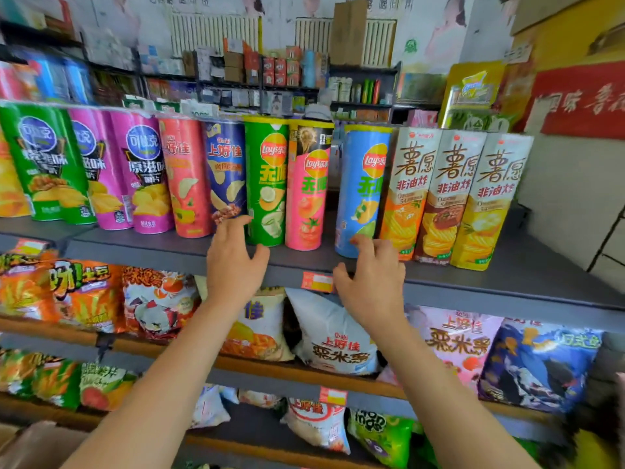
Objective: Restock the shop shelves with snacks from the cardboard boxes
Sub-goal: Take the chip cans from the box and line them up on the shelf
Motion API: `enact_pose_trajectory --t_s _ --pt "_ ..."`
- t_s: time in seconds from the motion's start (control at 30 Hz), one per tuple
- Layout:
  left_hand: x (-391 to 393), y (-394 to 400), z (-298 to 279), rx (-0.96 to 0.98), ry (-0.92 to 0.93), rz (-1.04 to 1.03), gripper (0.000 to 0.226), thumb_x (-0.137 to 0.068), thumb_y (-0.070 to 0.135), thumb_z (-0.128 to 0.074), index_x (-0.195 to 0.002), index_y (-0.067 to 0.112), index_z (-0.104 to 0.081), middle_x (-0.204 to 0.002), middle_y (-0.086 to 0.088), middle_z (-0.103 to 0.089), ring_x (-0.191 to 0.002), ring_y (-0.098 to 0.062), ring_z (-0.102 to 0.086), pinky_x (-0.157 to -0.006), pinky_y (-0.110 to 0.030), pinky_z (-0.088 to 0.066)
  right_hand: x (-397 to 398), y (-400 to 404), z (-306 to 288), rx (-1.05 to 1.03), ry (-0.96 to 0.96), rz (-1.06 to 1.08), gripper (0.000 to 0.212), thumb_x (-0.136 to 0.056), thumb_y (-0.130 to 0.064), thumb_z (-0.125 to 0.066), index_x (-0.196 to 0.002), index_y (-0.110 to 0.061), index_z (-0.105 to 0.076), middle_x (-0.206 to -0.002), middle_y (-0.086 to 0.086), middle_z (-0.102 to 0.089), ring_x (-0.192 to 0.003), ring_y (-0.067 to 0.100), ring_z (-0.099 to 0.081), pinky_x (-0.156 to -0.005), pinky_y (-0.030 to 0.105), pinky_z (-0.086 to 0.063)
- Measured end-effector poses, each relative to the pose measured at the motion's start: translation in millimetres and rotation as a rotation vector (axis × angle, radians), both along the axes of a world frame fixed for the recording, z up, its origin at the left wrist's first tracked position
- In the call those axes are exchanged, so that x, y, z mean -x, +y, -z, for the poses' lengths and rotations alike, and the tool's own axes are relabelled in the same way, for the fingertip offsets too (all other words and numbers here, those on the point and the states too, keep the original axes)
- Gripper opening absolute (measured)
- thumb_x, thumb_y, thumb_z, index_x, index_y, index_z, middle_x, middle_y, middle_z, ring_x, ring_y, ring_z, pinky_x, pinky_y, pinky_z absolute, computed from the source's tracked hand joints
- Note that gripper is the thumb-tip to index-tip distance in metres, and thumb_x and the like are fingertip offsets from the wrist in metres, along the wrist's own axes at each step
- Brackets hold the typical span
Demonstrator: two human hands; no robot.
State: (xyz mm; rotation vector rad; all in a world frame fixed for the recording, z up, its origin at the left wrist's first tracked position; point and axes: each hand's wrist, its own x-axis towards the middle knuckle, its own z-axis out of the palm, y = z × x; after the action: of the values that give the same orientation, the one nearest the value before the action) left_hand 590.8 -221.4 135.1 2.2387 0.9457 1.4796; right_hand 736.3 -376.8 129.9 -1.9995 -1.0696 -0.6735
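At the front edge of the top shelf (162, 252), both bare forearms reach up and forward from the lower frame. The left hand (233, 265) is raised with fingers spread and lightly bent, thumb out to the right; it holds nothing, and its fingertips lie in front of the base of the green Lay's can (267, 184). Whether they touch the can cannot be told. The right hand (372, 282) is likewise wide and holds nothing, its fingertips at the foot of the blue Lay's can (363, 191).

The shelf is a flat grey board. The cylindrical cans stand upright in a row set back from the front edge, leaving a bare strip in front. The pink Lay's can (307, 187) touches the green one; a gap wide enough for one more can separates it from the blue can. To the right, three rectangular cartons (456, 198) stand side by side, touching the blue can. An orange price tag (318, 281) is fixed to the front edge between the hands.

On the shelf below, glossy pillow-shaped snack bags (334, 336) lean against one another. A corner of a brown cardboard box (30, 445) shows at the lower left corner.
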Motion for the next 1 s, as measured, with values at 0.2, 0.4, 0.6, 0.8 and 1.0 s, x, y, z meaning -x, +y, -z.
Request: enact_pose_trajectory --t_s 0.2,0.4,0.6,0.8,1.0 --pt "15.0 37.1 5.4 -0.158 0.145 0.144 0.059 -0.088 0.025 -0.065 -0.143 0.019 -0.044 -0.131 -0.008 -0.056 -0.104 -0.032 -0.063 -0.083 -0.048 -0.051 16.5 21.6 10.0 -0.016 -0.104 0.261 0.040 -0.081 -0.032 -0.052 -0.112 -0.011 -0.066 -0.103 0.015 -0.060 -0.094 0.037 -0.062 -0.081 0.045 -0.045" --pt "15.0 46.9 -2.2 -0.181 0.136 0.144 0.055 -0.086 0.029 -0.063 -0.137 0.020 -0.046 -0.124 -0.005 -0.062 -0.090 -0.030 -0.067 -0.066 -0.042 -0.052 32.8 32.2 13.3 -0.018 -0.106 0.296 0.038 -0.088 -0.029 -0.046 -0.115 -0.011 -0.066 -0.109 0.016 -0.059 -0.100 0.038 -0.060 -0.087 0.049 -0.044" --pt "16.6 44.4 -0.9 -0.242 0.201 0.102 0.065 -0.085 0.029 -0.066 -0.143 0.010 -0.043 -0.125 -0.013 -0.062 -0.090 -0.034 -0.066 -0.066 -0.040 -0.049 64.8 63.9 8.7 0.206 -0.180 0.247 0.049 -0.095 -0.049 -0.038 -0.136 -0.032 -0.058 -0.120 0.017 -0.060 -0.105 0.036 -0.060 -0.087 0.048 -0.043" --pt "16.3 44.3 2.1 -0.264 0.188 0.091 0.067 -0.080 0.028 -0.069 -0.141 0.010 -0.047 -0.114 -0.012 -0.065 -0.088 -0.033 -0.066 -0.069 -0.042 -0.051 72.8 80.5 -11.1 0.336 -0.145 0.304 0.066 -0.083 -0.063 -0.030 -0.145 -0.045 -0.044 -0.124 0.021 -0.056 -0.104 0.041 -0.056 -0.083 0.048 -0.046" --pt "16.4 45.4 2.7 -0.281 0.192 0.082 0.064 -0.081 0.032 -0.067 -0.138 0.010 -0.050 -0.108 -0.010 -0.064 -0.083 -0.031 -0.064 -0.069 -0.040 -0.050 71.8 87.5 -7.2 0.285 -0.170 0.369 0.068 -0.081 -0.066 -0.032 -0.142 -0.040 -0.049 -0.117 0.020 -0.058 -0.102 0.040 -0.057 -0.082 0.049 -0.046"
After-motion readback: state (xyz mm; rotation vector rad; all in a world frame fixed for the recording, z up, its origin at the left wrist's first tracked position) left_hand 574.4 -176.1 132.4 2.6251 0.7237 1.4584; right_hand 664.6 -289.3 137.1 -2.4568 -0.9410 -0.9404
